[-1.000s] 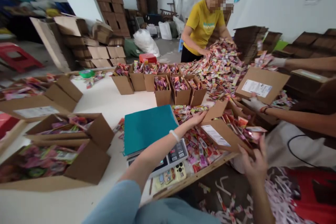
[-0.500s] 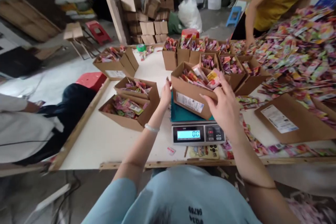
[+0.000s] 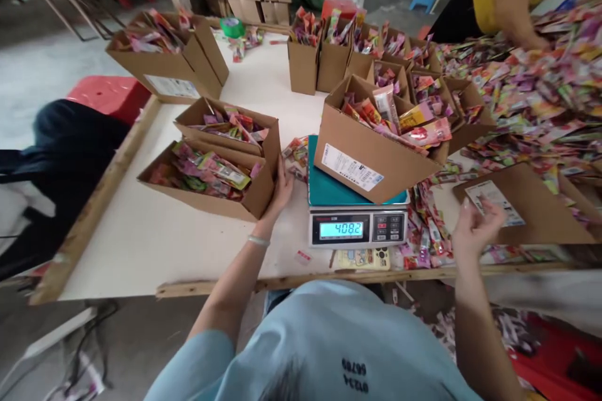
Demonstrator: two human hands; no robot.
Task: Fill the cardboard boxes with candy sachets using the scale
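Note:
A cardboard box (image 3: 371,156) filled with wrapped sweets sits slanted on the teal pan of a digital scale (image 3: 358,227), whose display is lit with digits. My left hand (image 3: 281,191) lies with its fingers against the right end of the nearer filled box (image 3: 207,180), not wrapped round it. Behind that box stands another filled box (image 3: 226,122). My right hand (image 3: 477,229), fingers loosely bent and apart, is in front of a tilted brown box (image 3: 527,203) with a white label. Nothing shows in the right hand; whether it touches that box I cannot tell.
Several filled boxes (image 3: 302,66) stand in rows behind the scale. A large heap of wrapped sweets (image 3: 559,100) covers the right side. Across it, another person's hand (image 3: 529,34) reaches in. One more filled box (image 3: 162,69) and green tape (image 3: 232,27) are at the far left.
Both hands have left the box at the scale: the left went left to the nearer box, the right went right. The scale's reading rose from zero. The view has tilted down.

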